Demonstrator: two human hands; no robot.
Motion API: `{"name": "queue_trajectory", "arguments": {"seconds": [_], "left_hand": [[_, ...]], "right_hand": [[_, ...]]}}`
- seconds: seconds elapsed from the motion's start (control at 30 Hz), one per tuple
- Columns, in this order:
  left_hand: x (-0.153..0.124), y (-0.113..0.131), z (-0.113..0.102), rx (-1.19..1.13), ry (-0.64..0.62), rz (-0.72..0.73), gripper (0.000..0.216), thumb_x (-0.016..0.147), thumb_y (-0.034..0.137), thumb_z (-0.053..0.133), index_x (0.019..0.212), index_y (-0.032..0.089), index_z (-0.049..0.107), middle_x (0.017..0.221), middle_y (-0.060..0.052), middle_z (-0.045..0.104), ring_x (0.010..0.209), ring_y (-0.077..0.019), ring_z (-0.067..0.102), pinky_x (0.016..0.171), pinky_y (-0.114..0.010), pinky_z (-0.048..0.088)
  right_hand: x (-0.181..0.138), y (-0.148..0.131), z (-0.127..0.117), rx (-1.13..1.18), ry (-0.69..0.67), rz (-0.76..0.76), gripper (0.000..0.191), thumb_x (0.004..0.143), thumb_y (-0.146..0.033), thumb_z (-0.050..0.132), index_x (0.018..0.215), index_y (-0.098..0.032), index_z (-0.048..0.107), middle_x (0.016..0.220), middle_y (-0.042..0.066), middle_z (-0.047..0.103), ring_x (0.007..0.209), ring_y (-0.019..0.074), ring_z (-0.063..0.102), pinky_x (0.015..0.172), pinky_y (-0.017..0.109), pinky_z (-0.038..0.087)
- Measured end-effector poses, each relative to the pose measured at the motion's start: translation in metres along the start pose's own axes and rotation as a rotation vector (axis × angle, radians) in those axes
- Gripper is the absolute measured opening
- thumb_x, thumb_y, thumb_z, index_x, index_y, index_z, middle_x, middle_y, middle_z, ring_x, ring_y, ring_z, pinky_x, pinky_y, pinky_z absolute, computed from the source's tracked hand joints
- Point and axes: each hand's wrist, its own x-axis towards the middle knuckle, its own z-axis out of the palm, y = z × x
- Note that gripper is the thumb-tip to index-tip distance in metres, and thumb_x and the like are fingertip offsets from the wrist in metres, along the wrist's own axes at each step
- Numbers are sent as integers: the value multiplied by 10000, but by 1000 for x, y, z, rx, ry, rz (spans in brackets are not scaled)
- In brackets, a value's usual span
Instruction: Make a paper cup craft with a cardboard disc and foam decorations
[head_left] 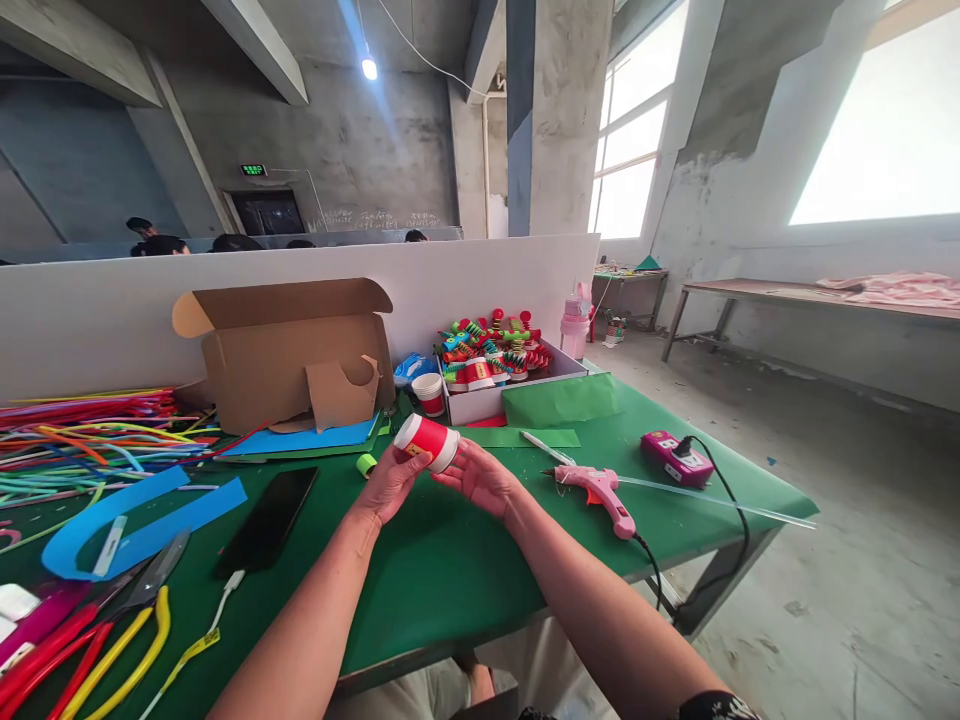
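Note:
A red and white paper cup [429, 442] is tilted on its side above the green table. My left hand [391, 484] is closed around its left end, the thumb along the front. At the cup's right end is my right hand [484, 480], palm up, fingers stretched out and at or just under the white rim; whether they bear any of its weight I cannot tell. Behind the hands stands another paper cup [428, 394], upright. A small bright green roll [366, 465] lies left of the left hand. To the right rests a pink glue gun [596, 490].
An open cardboard box [292, 350] and a white box [480, 405] of colourful cup figures stand at the back. Left are pipe cleaners [112, 430], a phone [270, 520], scissors [154, 580] and red-handled pliers [60, 640]. A pink power box [675, 458] with a cord sits right.

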Motion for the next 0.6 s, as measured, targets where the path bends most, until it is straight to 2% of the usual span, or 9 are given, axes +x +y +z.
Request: {"name": "queue_trajectory", "arguments": {"seconds": [0.13,0.23,0.43,0.6], "left_hand": [[-2,2,-1,15,-17,-17,504,506,342,904,934,176,695,848,-22,710,849,-194,641,800,-307,491],[-2,3,0,26,-17,-16,503,500,353,904,919,177,689,829,-15,701,835,-188,633,794,-302,485],[-3,4,0,18,-37,-15,506,522,354,893,945,172,686,881,-31,709,859,-190,633,803,-300,489],[0,3,-4,-23,13,-14,524,508,374,895,937,181,664,878,-23,704,844,-180,638,784,-295,506]], "right_hand": [[0,-1,0,-27,2,-1,230,808,-268,741,996,-186,638,916,24,744,809,178,719,806,326,573],[-1,-1,1,-33,21,0,298,756,-293,797,986,-192,638,940,14,744,785,176,725,763,308,589],[2,1,-2,-68,59,-14,360,735,-335,825,961,-151,613,756,23,720,664,118,699,673,228,585],[4,1,-2,-76,59,-41,317,784,-360,780,919,-132,607,793,68,727,714,137,714,723,251,583]]}}
